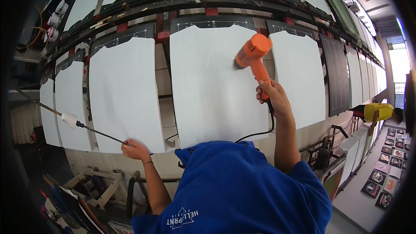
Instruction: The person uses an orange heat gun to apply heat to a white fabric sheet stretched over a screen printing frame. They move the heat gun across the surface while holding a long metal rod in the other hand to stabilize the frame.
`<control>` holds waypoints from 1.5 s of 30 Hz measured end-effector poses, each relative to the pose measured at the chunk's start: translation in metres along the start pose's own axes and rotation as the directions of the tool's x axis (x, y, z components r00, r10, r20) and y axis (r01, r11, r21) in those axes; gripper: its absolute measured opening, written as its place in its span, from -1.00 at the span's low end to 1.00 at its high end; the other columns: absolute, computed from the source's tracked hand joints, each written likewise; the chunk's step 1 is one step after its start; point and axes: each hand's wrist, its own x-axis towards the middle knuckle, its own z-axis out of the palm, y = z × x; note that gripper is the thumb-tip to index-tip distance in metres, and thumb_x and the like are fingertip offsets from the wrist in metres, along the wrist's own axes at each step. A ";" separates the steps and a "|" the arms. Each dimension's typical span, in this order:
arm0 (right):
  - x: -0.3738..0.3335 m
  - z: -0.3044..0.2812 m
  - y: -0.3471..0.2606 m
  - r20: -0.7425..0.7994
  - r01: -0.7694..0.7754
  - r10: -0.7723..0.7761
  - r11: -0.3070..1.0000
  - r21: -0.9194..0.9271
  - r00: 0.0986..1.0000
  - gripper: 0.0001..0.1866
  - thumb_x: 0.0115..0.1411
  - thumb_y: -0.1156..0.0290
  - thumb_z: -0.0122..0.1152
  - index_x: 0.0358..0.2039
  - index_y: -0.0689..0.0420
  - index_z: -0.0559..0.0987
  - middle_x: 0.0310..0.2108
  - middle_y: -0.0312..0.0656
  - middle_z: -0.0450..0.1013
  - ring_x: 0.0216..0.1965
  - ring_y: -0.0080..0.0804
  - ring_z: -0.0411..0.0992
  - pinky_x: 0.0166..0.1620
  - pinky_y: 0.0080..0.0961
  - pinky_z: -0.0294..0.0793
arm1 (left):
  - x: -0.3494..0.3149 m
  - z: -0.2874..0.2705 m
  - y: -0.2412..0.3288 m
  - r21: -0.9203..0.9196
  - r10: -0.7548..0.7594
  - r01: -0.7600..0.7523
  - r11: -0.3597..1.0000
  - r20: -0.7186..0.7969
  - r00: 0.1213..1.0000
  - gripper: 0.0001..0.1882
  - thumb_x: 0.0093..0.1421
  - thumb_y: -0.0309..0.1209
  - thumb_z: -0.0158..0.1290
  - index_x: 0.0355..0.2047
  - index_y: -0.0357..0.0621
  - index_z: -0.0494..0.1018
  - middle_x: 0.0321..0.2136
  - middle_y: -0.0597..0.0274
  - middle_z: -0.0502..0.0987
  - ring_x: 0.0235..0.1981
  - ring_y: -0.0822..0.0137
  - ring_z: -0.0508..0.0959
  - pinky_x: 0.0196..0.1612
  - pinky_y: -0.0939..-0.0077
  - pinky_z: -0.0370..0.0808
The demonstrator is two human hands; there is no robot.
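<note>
My right hand (pixel 274 96) is wrapped round the handle of an orange heat gun (pixel 256 56). Its dark nozzle points down and left over a white fabric panel (pixel 212 82) that lies on a black printing board (pixel 212 21). A black cord runs from the base of the handle back toward my body. My left hand (pixel 135 150) is closed on a black power cord (pixel 102 134) at the near edge of another white panel (pixel 123 91). Farther left, that cord joins a white plug connector (pixel 69 120).
More white panels on boards stretch left and right (pixel 299 78), with a second row beyond a dark rail (pixel 190 2). A bare black board (pixel 333 76) lies to the right. A person in a yellow shirt (pixel 379 112) bends at the far right. Paint tubs (pixel 51 34) stand far left.
</note>
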 end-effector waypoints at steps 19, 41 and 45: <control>-0.028 -0.012 0.010 -0.100 -0.010 0.008 1.000 -0.024 0.995 -0.70 0.26 0.20 0.17 -0.25 0.20 0.44 -0.51 -0.33 0.40 -0.51 -0.60 0.42 -0.45 -0.64 0.38 | 0.000 -0.001 0.002 0.004 -0.016 0.016 1.000 -0.006 1.000 -0.71 0.30 -0.28 -0.08 -0.27 -0.32 0.42 -0.25 -0.06 0.46 -0.15 -0.07 0.37 -0.02 0.05 0.30; -0.053 -0.006 0.022 -0.063 -0.010 0.016 0.996 0.086 0.998 -0.64 0.28 0.20 0.13 -0.10 0.23 0.44 -0.47 -0.31 0.40 -0.49 -0.57 0.44 -0.46 -0.65 0.39 | 0.000 -0.001 0.003 -0.019 -0.027 0.027 0.999 -0.007 1.000 -0.71 0.29 -0.28 -0.07 -0.28 -0.32 0.42 -0.26 -0.07 0.46 -0.16 -0.09 0.38 -0.03 0.03 0.30; -0.041 0.036 0.029 0.127 -0.053 0.047 0.997 0.047 0.991 -0.64 0.28 0.16 0.14 -0.14 0.22 0.44 -0.46 -0.32 0.40 -0.46 -0.57 0.45 -0.43 -0.62 0.41 | 0.000 -0.002 0.000 -0.019 -0.047 0.047 0.999 0.004 0.999 -0.71 0.28 -0.28 -0.07 -0.27 -0.32 0.42 -0.26 -0.06 0.46 -0.15 -0.09 0.38 -0.03 0.02 0.30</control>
